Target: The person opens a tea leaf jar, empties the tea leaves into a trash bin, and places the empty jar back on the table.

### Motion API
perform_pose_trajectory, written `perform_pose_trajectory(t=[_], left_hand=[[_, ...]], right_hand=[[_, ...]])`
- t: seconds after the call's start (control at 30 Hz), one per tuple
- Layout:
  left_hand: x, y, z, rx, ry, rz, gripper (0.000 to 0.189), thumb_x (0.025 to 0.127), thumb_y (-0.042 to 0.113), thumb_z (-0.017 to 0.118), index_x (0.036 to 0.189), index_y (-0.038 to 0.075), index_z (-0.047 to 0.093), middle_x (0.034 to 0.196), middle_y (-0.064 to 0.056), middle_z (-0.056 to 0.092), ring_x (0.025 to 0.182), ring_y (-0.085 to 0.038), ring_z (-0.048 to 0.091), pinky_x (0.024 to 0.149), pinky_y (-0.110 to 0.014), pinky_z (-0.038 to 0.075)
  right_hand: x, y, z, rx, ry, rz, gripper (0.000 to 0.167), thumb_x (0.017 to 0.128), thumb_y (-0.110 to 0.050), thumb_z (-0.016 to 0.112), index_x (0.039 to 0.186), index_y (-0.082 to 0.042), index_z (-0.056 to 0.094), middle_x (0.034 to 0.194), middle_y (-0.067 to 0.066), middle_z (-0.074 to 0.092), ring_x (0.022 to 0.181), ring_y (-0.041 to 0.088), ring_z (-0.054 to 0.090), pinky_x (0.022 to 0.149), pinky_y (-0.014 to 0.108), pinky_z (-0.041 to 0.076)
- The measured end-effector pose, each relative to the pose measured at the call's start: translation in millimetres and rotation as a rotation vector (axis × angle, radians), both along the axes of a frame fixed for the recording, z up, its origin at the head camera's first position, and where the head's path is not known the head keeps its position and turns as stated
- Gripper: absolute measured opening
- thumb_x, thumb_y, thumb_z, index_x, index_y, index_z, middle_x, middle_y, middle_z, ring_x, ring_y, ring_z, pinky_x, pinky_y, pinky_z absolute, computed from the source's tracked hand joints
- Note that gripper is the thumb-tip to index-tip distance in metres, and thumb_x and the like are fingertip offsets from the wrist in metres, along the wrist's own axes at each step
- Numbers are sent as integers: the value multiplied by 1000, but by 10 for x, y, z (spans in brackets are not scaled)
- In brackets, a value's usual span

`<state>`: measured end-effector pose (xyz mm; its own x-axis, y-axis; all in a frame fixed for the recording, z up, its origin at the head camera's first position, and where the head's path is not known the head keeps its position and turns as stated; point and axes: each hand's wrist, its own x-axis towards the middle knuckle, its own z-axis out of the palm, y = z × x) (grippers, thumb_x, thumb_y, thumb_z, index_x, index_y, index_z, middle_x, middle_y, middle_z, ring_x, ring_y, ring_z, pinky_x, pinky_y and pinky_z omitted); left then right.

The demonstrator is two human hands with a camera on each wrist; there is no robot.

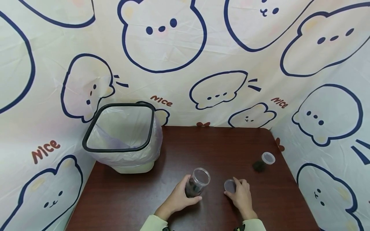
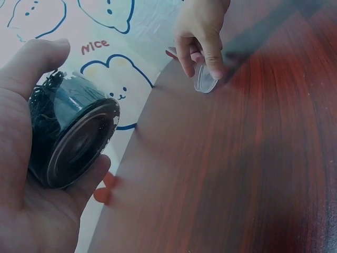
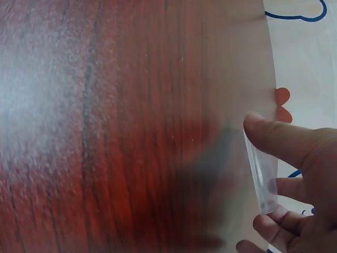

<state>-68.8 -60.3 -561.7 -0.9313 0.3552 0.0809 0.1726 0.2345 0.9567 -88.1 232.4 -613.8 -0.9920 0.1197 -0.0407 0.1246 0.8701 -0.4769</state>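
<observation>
My left hand (image 1: pixel 180 197) grips a clear round jar (image 1: pixel 198 183) around its side, thumb and fingers on opposite sides. Dark, stringy green material (image 2: pixel 46 113) shows through the jar's wall in the left wrist view, where its round base faces the camera. Over to the right, my right hand (image 1: pixel 242 194) pinches a clear plastic lid (image 1: pixel 229 186) by its edges. Seen from the right wrist, the lid (image 3: pixel 261 176) stands nearly edge-on between thumb and fingers. Jar and lid are apart.
A bin (image 1: pixel 134 168) with a dark rim and a pale plastic liner stands at the table's back left. Toward the right edge of the brown table (image 1: pixel 202 144) are a dark green clump (image 1: pixel 259 166) and a translucent round piece (image 1: pixel 268 158); whether they are one container is unclear.
</observation>
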Motion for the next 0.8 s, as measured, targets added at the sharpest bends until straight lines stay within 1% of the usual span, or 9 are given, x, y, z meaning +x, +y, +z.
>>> perform_pose_trajectory(t=[0.17,0.37,0.67,0.8], left_hand=[[0,-5,-5,-7,-2,4,68,81,31,86,135,14,50,120,3,64,109,-14,58,97,-34,45],[4,-3,-15,-18,-14,9,67,82,29,86,137,14,50,123,3,63,111,-15,58,97,-36,45],[6,-10,-27,-20,-37,10,69,83,35,84,138,14,49,125,4,62,113,-15,57,99,-38,44],[8,-10,-28,-21,-41,13,69,83,34,85,138,15,49,126,4,62,114,-16,57,99,-38,43]], right_hand=[[-7,-14,-18,1,-24,-12,83,74,-22,92,141,6,53,123,29,50,114,44,47,92,60,44],[-12,-27,-35,4,-49,-44,83,73,-21,92,141,5,53,123,29,50,116,45,46,92,60,43],[2,-26,-83,10,-58,-80,85,71,-20,94,141,4,53,123,29,50,117,46,46,94,61,42],[12,-18,-93,8,-56,-76,85,71,-21,94,141,5,52,123,30,49,117,47,46,94,62,42]])
